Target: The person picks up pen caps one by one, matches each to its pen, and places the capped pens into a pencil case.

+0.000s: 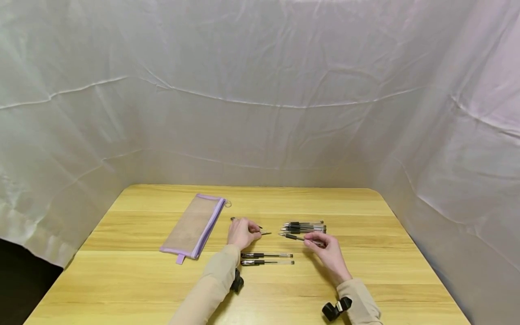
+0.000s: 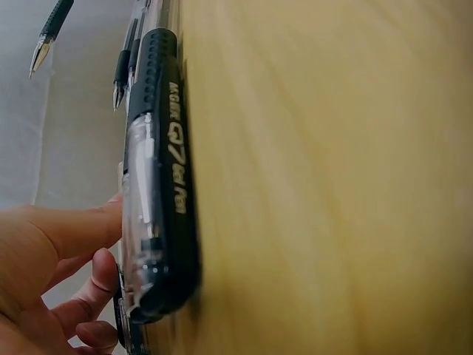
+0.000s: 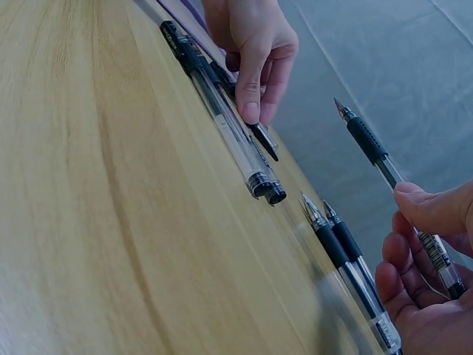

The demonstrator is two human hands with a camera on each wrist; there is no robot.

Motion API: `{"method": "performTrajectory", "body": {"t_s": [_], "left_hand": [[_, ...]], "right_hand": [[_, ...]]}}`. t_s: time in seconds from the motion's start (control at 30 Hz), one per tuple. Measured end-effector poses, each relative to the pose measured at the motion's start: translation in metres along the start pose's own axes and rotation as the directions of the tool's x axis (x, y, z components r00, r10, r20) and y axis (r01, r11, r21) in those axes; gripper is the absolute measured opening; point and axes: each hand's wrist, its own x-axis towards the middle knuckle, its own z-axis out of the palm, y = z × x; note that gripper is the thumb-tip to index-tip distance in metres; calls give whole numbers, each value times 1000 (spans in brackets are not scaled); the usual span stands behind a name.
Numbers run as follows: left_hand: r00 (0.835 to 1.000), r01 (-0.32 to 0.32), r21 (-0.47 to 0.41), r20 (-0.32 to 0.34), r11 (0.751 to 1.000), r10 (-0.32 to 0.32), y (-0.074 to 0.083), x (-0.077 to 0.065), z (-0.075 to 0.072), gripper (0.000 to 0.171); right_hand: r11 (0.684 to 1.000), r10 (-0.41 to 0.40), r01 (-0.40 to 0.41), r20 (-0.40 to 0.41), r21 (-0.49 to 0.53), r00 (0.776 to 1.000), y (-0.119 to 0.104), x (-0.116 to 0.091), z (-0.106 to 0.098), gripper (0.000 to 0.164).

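Note:
My right hand (image 1: 325, 253) pinches an uncapped black gel pen (image 3: 384, 166) between thumb and fingers, its metal tip pointing left and raised above the table. My left hand (image 1: 243, 234) is low at the table, pinching a small pen cap (image 3: 262, 140) whose dark clip sticks out past the thumb. Most of that cap is hidden by the fingers. Several uncapped pens (image 1: 302, 228) lie side by side beyond my right hand, tips to the left. Two capped gel pens (image 1: 266, 262) lie parallel in front of me; one capped pen (image 2: 162, 185) looms large in the left wrist view.
A mesh zip pouch (image 1: 191, 225) with purple edging lies left of my left hand, a small ring (image 1: 228, 204) at its far corner. Pale fabric (image 1: 260, 135) hangs around the wooden table (image 1: 345, 205) at the back and sides.

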Motion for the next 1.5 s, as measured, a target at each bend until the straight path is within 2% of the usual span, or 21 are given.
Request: {"method": "performTrajectory", "body": {"t_s": [0.37, 0.67, 0.87, 1.07, 1.23, 1.43, 1.5], "left_hand": [[999, 31, 31, 27, 999, -31, 1, 0, -2, 5], [998, 26, 34, 56, 999, -28, 1, -4, -4, 4], [997, 49, -64, 61, 997, -45, -2, -6, -8, 4], [998, 15, -147, 58, 989, -7, -6, -12, -16, 6], [995, 10, -257, 100, 966, 16, -10, -18, -22, 9], [992, 76, -341, 125, 937, -35, -12, -24, -28, 9], [992, 71, -352, 119, 933, -31, -12, -26, -29, 10]], "right_hand": [[999, -45, 44, -9, -12, 999, 1, -1, 1, 24], [1000, -2, 2, 3, 12, 1000, 2, 1, 2, 25], [1000, 9, -9, -3, 11, 1000, 0, 1, 2, 25], [999, 29, -29, -3, 23, 1000, -3, 0, 3, 26], [999, 32, -32, 2, 34, 999, -6, 0, 4, 27], [999, 27, -27, 6, 36, 1000, -7, 1, 7, 27], [999, 24, -24, 9, 37, 1000, -8, 2, 8, 27]]}}
